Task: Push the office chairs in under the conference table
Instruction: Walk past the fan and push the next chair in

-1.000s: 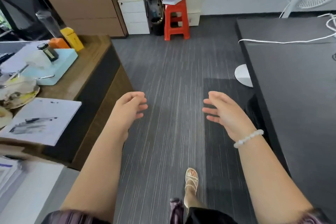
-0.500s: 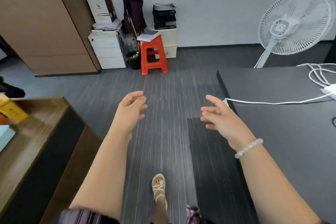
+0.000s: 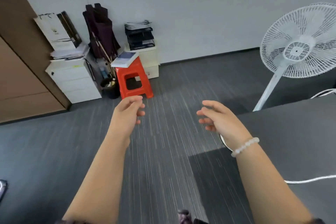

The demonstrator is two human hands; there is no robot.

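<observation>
The dark grey conference table [image 3: 298,132] fills the right side, its near corner just right of my right hand. No office chair is in view. My left hand [image 3: 128,113] is held out over the striped carpet, fingers loosely curled and apart, holding nothing. My right hand [image 3: 218,117], with a white bead bracelet at the wrist, hovers at the table's left edge, fingers spread and empty.
A red plastic stool [image 3: 133,82] with a book on top stands ahead by the wall, next to a white drawer unit [image 3: 74,80] and a bin [image 3: 110,87]. A white standing fan [image 3: 298,43] rises behind the table. A white cable [image 3: 309,180] lies on the table.
The view has swung up and forward along the aisle; the wooden desk on the left has dropped out of sight. Both hands stay out in front, empty.
</observation>
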